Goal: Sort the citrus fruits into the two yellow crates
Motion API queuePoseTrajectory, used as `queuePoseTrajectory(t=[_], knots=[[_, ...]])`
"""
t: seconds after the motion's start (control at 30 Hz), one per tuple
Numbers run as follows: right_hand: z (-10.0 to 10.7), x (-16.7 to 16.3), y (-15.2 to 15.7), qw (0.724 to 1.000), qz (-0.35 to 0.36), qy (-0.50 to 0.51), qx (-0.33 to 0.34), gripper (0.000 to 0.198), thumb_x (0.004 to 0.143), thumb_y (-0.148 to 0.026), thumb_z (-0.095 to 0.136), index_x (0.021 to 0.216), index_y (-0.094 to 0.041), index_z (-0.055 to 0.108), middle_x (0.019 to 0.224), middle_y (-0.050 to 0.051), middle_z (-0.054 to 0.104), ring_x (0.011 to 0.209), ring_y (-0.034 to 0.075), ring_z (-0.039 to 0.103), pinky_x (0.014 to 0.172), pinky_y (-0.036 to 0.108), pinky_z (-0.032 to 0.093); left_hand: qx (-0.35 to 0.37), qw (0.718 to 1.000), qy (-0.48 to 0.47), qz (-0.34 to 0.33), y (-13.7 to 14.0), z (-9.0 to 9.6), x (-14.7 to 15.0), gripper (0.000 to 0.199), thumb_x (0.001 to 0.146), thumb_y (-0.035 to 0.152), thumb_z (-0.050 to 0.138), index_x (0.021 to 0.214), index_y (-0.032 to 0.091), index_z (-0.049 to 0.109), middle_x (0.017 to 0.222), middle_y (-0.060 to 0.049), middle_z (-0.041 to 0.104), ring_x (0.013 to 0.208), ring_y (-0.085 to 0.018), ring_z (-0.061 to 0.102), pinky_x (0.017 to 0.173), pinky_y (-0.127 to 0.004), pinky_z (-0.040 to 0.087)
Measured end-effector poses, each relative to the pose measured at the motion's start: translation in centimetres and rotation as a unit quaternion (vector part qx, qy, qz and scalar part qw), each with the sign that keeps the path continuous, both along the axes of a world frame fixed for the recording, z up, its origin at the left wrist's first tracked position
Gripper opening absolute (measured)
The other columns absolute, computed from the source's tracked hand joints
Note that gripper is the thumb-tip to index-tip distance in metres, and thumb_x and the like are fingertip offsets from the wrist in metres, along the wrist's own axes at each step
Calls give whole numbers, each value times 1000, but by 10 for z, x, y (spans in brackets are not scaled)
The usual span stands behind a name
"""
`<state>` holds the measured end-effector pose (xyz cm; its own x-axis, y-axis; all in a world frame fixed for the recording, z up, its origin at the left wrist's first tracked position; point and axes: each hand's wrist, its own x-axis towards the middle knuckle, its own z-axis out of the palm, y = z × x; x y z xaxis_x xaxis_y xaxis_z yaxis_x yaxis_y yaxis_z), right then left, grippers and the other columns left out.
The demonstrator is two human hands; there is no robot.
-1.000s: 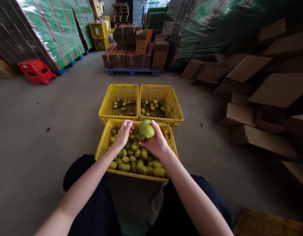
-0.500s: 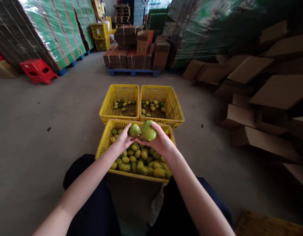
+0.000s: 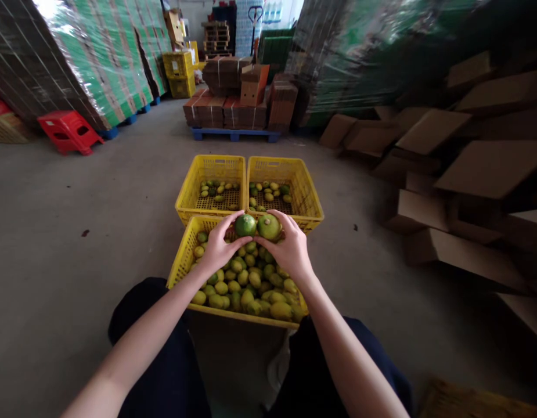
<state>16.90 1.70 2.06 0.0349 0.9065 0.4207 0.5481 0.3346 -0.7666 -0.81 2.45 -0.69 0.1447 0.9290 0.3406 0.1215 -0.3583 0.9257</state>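
Observation:
My left hand (image 3: 220, 245) is closed around a dark green lemon (image 3: 245, 225), thumb below and fingers above. Beside it, my right hand (image 3: 289, 244) grips a lighter green lemon (image 3: 268, 227), its end facing me. The two fruits are side by side, almost touching. Both are held over the near yellow crate (image 3: 177, 264), which is filled with many yellow and green lemons (image 3: 243, 277). My hands and forearms hide part of that crate's far side.
Behind stand two yellow crates, the left crate (image 3: 187, 188) and the right crate (image 3: 309, 188), each with several lemons on its bottom. Cardboard boxes (image 3: 460, 255) lie piled at right. A red stool (image 3: 70, 132) and a blue pallet (image 3: 235, 134) of flattened cartons stand farther off.
Both hands have turned the lemons, so the fruits now show different sides. The right lemon has come level with the left one. The view has tipped up slightly.

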Motion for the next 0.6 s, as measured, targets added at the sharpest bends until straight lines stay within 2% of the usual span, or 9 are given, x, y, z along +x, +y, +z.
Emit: queuePoseTrajectory(t=[0.2, 0.33, 0.47, 0.6], knots=[[-6, 1, 0, 996, 4, -69, 55, 48, 75, -24, 69, 121, -26, 58, 119, 10, 63, 109, 29, 61, 95, 47, 48, 181, 974, 122, 53, 2, -1, -3, 48, 79, 37, 71, 124, 26, 57, 121, -9, 65, 115, -25, 59, 98, -41, 45], [-10, -1, 0, 993, -2, -87, 85, 50, 77, -17, 64, 126, -28, 56, 123, 10, 60, 113, 29, 58, 98, 48, 47, 261, 949, 167, 62, 1, 1, -5, 44, 84, 30, 66, 127, 26, 54, 122, -10, 64, 116, -23, 59, 99, -42, 44], [-9, -3, -2, 991, -1, -94, 100, 53, 78, -13, 59, 129, -29, 54, 126, 10, 58, 116, 29, 55, 100, 50, 45, 304, 928, 198, 82, 0, 2, -7, 45, 86, 27, 64, 129, 26, 52, 122, -10, 64, 115, -23, 59, 98, -40, 44], [-9, -1, -2, 991, 2, -95, 93, 54, 77, -12, 58, 128, -29, 54, 125, 9, 58, 116, 29, 55, 100, 50, 46, 299, 930, 198, 76, -1, 2, -7, 46, 85, 29, 65, 129, 26, 51, 121, -10, 65, 114, -22, 59, 97, -39, 45]])
